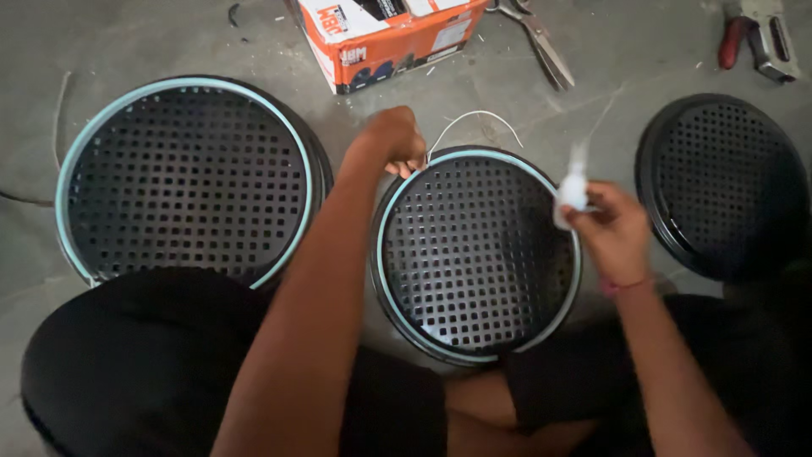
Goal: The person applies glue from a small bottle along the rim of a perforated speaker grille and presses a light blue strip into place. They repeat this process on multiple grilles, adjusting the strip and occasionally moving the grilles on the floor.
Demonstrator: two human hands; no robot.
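A round black perforated grille [474, 254] with a pale blue rim lies on the floor between my knees. My left hand [396, 140] pinches a thin white cord [474, 118] at the grille's far-left rim; the cord loops over the top edge. My right hand [613, 228] sits over the grille's right rim and holds a small white tube or bundle [572, 193], blurred, with a thin white strand rising from it.
A larger stack of blue-rimmed black grilles [182, 182] lies at the left. Another black grille [727, 182] lies at the right. An orange-and-white cardboard box [385, 38], scissors [537, 38] and a red-handled metal tool [761, 38] rest on the grey concrete floor [617, 76] beyond.
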